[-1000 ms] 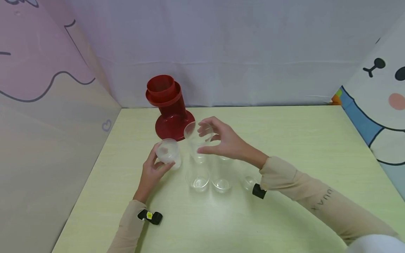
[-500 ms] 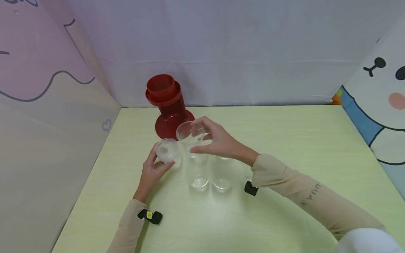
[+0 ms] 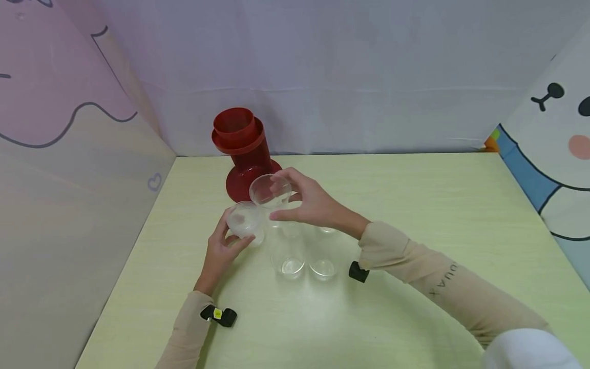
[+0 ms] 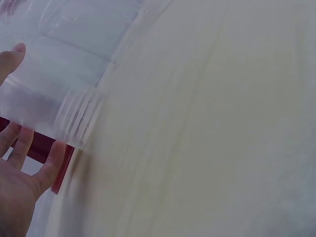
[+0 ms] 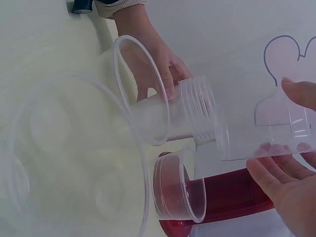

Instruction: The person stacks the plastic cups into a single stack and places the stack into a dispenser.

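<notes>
My left hand (image 3: 220, 252) grips a stack of clear plastic cups (image 3: 244, 219), their rims tilted up. Those layered rims (image 4: 79, 118) show beside its fingers in the left wrist view. With thumb and fingers my right hand (image 3: 318, 203) holds a single clear cup (image 3: 269, 190), just to the right of the stack. In the right wrist view this cup (image 5: 237, 136) lies close in front of the stack's rims (image 5: 197, 108); whether they touch I cannot tell. Below my right hand, clear cups (image 3: 291, 266) stand on the table, partly hidden by it.
A dark red plastic stand (image 3: 249, 164) with a wide round base and a tube-like top stands behind my hands, near the table's back edge. The pale wood table (image 3: 415, 205) meets a white cloth wall (image 3: 345, 102). Printed panels rise at both sides.
My right hand has moved left with the single cup, bringing it over beside the stack. My left hand and its stack stay in place.
</notes>
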Demonstrator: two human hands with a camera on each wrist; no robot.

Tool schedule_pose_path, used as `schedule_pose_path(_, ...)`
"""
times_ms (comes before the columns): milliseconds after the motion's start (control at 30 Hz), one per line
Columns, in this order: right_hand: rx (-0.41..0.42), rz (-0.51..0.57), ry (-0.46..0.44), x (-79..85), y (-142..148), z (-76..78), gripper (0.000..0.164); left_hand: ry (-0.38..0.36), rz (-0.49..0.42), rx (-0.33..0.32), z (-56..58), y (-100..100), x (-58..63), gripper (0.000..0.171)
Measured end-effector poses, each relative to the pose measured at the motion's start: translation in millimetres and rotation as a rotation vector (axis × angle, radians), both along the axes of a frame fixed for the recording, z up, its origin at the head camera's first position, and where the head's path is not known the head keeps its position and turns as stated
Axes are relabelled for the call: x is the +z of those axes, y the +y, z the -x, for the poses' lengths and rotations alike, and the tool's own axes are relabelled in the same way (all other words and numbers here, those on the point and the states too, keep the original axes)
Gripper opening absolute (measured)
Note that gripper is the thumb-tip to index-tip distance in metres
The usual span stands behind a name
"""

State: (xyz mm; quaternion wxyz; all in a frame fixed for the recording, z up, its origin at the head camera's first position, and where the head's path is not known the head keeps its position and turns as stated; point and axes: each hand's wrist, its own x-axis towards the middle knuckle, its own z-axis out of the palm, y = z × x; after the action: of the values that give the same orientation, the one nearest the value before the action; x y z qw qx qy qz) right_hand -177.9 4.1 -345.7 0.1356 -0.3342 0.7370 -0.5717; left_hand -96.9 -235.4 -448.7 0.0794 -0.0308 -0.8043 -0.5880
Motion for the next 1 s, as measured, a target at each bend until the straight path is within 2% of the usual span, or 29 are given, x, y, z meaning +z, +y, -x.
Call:
schedule_pose_path(333,-0.015,-0.035,0.015,6.3,-9.5,2.7,0.066,0.006,-0.022,-0.021,0.6,-1.5,-3.5,0.073)
schedule_pose_path(567,0.001,-0.014,0.025,10.4,-19.4,4.0,0.067,0.012,-0.021,-0.022,0.8,-2.5,-4.8,0.073)
schedule_pose_path(733,0.016,0.011,0.028,12.2,-26.8,5.3,0.064,0.014,-0.01,-0.018,0.4,-2.3,-4.5,0.072)
schedule_pose_path(1000,0.033,-0.007,0.017,11.0,-39.3,7.2,0.06,0.032,-0.035,-0.022,0.2,-1.1,-3.0,0.073)
